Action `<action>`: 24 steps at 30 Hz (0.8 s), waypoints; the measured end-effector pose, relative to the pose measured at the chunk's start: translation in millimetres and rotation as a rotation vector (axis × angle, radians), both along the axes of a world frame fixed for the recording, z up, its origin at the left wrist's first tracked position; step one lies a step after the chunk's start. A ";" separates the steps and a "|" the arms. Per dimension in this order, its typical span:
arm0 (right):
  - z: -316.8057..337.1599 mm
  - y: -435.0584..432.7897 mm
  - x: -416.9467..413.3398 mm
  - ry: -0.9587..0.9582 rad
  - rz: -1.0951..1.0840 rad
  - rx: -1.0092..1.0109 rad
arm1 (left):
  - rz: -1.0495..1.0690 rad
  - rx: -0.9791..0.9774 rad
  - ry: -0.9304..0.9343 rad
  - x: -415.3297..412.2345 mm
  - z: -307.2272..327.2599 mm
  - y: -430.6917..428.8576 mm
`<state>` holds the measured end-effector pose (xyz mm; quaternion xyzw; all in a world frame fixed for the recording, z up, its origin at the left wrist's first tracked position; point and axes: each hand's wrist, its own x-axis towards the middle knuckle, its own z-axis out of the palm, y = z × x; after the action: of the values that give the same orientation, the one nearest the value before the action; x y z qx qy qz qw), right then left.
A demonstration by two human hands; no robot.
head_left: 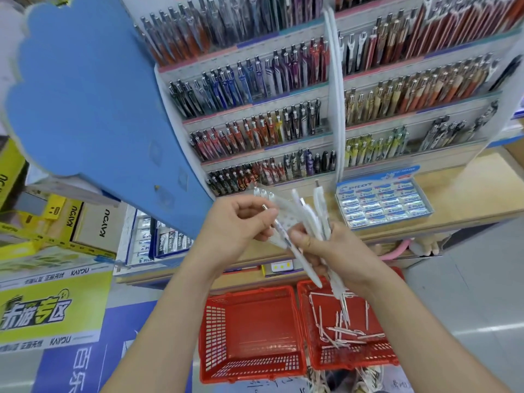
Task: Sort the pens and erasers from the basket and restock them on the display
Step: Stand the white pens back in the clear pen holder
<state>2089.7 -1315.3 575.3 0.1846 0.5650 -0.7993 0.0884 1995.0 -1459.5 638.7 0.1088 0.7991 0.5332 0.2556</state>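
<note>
My right hand (337,251) grips a fanned bunch of white pens (307,215), tips pointing down over the right red basket (310,293). My left hand (241,222) pinches one pen of the bunch near its top, thumb and fingers curled on it. Several white pens (344,331) lie loose in the right basket. The left red basket (249,330) has nothing in it. The tiered pen display (255,109) rises behind my hands, its rows full of coloured pens. A box of Pilot erasers (382,204) sits on the wooden counter to the right.
A blue cloud-shaped sign panel (93,89) leans at the left of the display. Yellow Kayou boxes (73,219) and more Pilot boxes (158,242) stand at the left. The wooden counter edge (453,222) runs behind the baskets; grey floor (467,293) lies to the right.
</note>
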 end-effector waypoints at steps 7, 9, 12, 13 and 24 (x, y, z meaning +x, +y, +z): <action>-31.2 23.5 5.2 -0.202 -0.501 -0.285 | 0.253 -0.158 0.296 -35.7 -22.1 -3.0; -37.8 27.7 10.7 -0.214 -0.575 -0.348 | 0.240 -0.242 0.370 -39.5 -35.3 2.9; -46.0 29.2 17.4 -0.206 -0.613 -0.388 | 0.222 -0.325 0.433 -42.2 -54.2 11.0; -48.2 29.7 19.3 -0.197 -0.612 -0.396 | 0.208 -0.341 0.456 -43.1 -60.2 12.9; -44.7 30.8 24.6 -0.143 -0.449 -0.337 | 0.006 -0.477 0.596 -47.8 -88.1 25.6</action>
<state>2114.3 -1284.5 530.6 0.3435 0.3616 -0.8665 -0.0216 1947.2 -1433.9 550.6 0.1943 0.9403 0.2779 0.0285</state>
